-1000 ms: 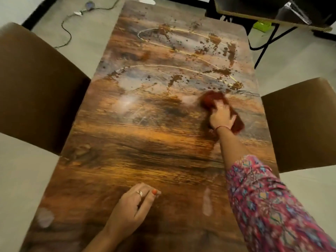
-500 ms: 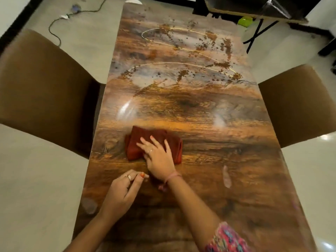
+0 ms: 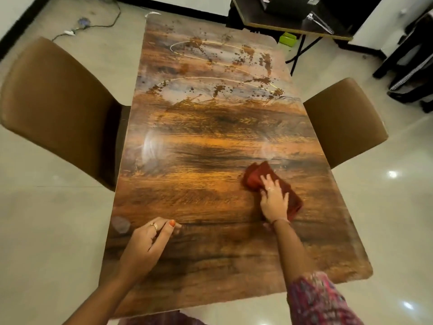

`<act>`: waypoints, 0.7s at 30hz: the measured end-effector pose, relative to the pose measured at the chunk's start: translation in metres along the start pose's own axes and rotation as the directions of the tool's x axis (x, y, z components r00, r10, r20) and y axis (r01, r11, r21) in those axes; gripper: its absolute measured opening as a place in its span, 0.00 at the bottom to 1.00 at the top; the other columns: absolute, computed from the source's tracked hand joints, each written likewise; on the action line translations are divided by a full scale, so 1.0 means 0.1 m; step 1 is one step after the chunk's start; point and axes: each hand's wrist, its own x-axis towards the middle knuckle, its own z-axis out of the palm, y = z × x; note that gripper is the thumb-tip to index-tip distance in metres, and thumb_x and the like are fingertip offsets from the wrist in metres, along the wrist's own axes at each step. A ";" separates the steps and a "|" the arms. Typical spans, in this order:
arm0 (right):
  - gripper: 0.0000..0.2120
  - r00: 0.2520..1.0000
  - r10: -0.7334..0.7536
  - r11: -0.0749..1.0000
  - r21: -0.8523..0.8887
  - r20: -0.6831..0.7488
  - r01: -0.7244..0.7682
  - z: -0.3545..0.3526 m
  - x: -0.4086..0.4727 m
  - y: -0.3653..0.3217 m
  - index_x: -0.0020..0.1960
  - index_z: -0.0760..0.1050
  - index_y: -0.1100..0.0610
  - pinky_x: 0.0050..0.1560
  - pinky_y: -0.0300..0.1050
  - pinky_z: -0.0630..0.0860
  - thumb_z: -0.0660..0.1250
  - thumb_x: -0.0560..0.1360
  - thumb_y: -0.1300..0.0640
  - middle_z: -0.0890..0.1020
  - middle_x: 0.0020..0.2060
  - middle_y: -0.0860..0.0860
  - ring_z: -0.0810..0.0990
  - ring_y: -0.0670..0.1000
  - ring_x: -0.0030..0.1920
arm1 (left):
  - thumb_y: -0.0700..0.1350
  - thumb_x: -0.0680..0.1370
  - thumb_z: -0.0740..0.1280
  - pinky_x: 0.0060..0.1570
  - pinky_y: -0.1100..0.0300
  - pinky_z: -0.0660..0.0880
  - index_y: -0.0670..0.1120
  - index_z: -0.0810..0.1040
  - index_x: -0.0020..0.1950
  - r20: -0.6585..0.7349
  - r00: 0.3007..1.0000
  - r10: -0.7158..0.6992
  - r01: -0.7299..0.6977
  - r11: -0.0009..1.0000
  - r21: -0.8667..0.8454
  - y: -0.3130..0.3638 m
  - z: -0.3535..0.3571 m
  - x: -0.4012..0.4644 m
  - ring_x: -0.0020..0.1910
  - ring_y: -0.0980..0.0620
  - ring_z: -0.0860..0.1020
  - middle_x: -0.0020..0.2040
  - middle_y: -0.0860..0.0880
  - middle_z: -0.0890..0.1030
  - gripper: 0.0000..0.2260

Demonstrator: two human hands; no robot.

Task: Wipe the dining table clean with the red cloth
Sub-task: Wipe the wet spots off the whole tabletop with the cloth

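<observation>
Half a second before, red cloth (image 3: pixel 271 184) lay left of centre; now at 3 o'clock on dining table (image 3: pixel 199 141). Right hand (image 3: pixel 274 200) pressed it flat-fingered; left hand (image 3: pixel 147 245), loosely curled, braced at 7 o'clock. Splatter (image 3: pixel 234 62) at 12 o'clock remained unwiped.

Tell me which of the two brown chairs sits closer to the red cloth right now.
The chair on the person's right. The red cloth, under the right hand, lies near the table's right edge; the left chair is across the table.
</observation>
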 end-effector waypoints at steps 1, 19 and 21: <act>0.24 0.993 0.117 0.993 0.029 -0.029 -0.116 -0.09 0.19 0.03 0.75 0.60 0.45 0.73 0.65 0.44 0.53 0.81 0.60 0.56 0.77 0.44 0.49 0.51 0.77 | 0.48 0.79 0.60 0.44 0.66 0.75 0.53 0.82 0.46 -0.006 1.000 -0.016 0.016 1.000 -0.006 -0.02 0.00 -0.09 0.45 0.59 0.80 0.43 0.58 0.82 0.11; 0.26 0.979 -0.201 0.977 -0.071 0.017 0.202 0.64 -1.35 -0.17 0.73 0.60 0.37 0.74 0.53 0.42 0.56 0.79 0.59 0.56 0.73 0.33 0.46 0.38 0.75 | 0.53 0.79 0.60 0.44 0.72 0.73 0.55 0.82 0.45 0.106 0.993 -0.056 0.059 0.998 -0.020 -0.05 0.15 -0.30 0.45 0.61 0.80 0.42 0.60 0.83 0.12; 0.25 0.995 -0.093 0.995 -0.034 -0.035 0.092 0.42 -0.81 -0.09 0.73 0.62 0.40 0.73 0.59 0.45 0.57 0.79 0.60 0.59 0.74 0.38 0.51 0.44 0.76 | 0.54 0.78 0.59 0.44 0.73 0.72 0.57 0.82 0.44 0.122 0.989 -0.082 0.085 0.996 -0.023 -0.07 0.16 -0.25 0.45 0.62 0.80 0.42 0.60 0.83 0.12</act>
